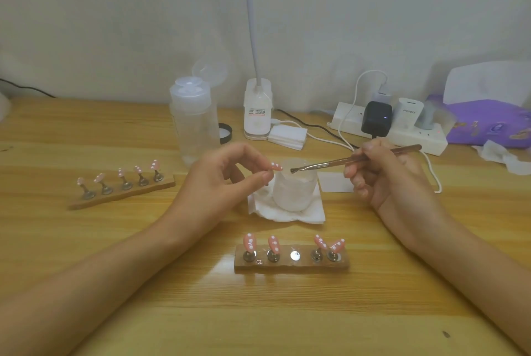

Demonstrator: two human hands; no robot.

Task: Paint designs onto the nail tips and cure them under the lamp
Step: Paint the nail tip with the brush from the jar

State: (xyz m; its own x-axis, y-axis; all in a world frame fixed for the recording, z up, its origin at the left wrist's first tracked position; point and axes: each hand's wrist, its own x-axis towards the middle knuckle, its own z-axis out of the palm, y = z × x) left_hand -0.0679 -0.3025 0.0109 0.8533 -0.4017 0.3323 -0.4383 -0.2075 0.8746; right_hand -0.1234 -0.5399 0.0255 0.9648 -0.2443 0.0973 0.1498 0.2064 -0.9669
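A dotted nail tip (276, 166) is pinched in the left hand (227, 174) over the worktop's (172, 284) middle, a brush (353, 158) gripped in the right hand (382, 174). Four dotted tips (250, 241) sit on the near-edge stand (291, 266), one post (295, 255) bare; curing is judged outstanding.

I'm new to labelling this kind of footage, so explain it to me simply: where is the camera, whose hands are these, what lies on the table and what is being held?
No machine: a person's two bare hands, filmed by one head-worn camera looking down at a wooden table. The left hand pinches a pink, white-dotted nail tip. The right hand holds a thin brush, its end over a frosted cup on white tissue. The near wooden stand bears four dotted tips; its middle post is bare. A second stand, left, bears five. Behind: a clear bottle, a lamp base, a power strip.
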